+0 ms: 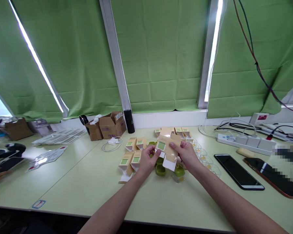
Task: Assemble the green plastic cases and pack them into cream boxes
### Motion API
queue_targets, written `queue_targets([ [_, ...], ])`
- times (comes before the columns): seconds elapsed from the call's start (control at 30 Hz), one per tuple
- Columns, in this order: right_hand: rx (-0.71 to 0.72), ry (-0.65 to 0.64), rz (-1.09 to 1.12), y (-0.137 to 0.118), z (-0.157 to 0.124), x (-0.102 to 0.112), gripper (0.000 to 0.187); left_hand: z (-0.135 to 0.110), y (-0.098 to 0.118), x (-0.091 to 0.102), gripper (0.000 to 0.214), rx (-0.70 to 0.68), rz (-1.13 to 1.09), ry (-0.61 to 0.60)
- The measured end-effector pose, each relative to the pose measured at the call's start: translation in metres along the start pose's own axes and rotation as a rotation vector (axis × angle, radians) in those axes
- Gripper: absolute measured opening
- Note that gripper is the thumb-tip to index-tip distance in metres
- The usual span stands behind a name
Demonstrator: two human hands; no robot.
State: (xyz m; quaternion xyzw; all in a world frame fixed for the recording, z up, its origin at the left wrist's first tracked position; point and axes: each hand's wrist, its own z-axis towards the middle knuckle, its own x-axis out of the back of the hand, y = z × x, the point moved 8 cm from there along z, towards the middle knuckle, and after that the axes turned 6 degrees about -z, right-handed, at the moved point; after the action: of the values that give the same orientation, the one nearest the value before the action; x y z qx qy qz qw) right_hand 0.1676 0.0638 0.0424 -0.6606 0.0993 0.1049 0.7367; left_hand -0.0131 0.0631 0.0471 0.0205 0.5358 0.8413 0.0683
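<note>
A flattened, partly unfolded tan cardboard box (168,142) with a pale green square and white inner flaps is held up between my hands. My left hand (146,159) pinches its left edge. The thumb of my right hand (187,153) presses on its right side, the fingers behind. Beneath it sit several small green square cups (160,169), partly hidden by the box. A clear container with a green piece (179,171) stands below my right hand. Left of my left hand are folded tan boxes (125,162) with green squares.
Several clear plastic containers (206,159) lie right of my right hand; more tan boxes (179,130) stand behind. Further right are a phone (238,171), another dark phone (273,175) and a power strip (245,143). At back left are brown cartons (111,126), a black bottle (129,121) and a white charger (113,141).
</note>
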Motion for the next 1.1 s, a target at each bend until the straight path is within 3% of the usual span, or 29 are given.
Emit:
queue_targets([
  [0.13,0.016,-0.046,-0.013,-0.007,-0.002,-0.003,0.053,0.003,0.005,0.001,0.041,-0.016,-0.007,0.008],
  [0.2,0.063,-0.018,-0.023,-0.015,-0.002,0.003,0.053,0.005,0.018,0.009,0.035,-0.130,0.090,0.063],
  [0.3,0.127,0.071,-0.018,-0.025,0.000,0.020,0.049,-0.003,0.058,0.023,0.018,-0.512,0.435,0.211],
  [0.37,0.138,0.111,-0.007,-0.029,0.001,0.031,0.047,-0.017,0.085,0.020,0.006,-0.823,0.706,0.248],
  [0.47,0.140,0.155,-0.017,-0.033,0.001,0.048,0.048,-0.040,0.107,0.008,0.030,-1.184,1.001,0.238],
  [0.53,0.133,0.172,-0.031,-0.033,0.000,0.058,0.049,-0.051,0.114,0.003,0.040,-1.319,1.092,0.258],
  [0.63,0.121,0.186,-0.044,-0.031,-0.002,0.072,0.051,-0.057,0.116,-0.001,0.041,-1.372,1.137,0.286],
  [0.73,0.125,0.198,-0.045,-0.029,-0.004,0.084,0.051,-0.049,0.113,0.001,0.035,-1.292,1.099,0.304],
  [0.8,0.126,0.198,-0.040,-0.027,-0.005,0.088,0.049,-0.033,0.112,0.011,0.025,-1.153,1.001,0.341],
  [0.9,0.119,0.177,-0.032,-0.023,-0.005,0.089,0.046,0.011,0.103,0.037,0.004,-0.774,0.820,0.391],
  [1.03,0.110,0.145,-0.041,-0.020,-0.006,0.083,0.047,0.082,0.055,0.073,0.020,-0.055,0.667,0.389],
  [1.1,0.096,0.131,-0.046,-0.019,-0.007,0.079,0.047,0.109,0.038,0.082,0.024,0.068,0.658,0.378],
])
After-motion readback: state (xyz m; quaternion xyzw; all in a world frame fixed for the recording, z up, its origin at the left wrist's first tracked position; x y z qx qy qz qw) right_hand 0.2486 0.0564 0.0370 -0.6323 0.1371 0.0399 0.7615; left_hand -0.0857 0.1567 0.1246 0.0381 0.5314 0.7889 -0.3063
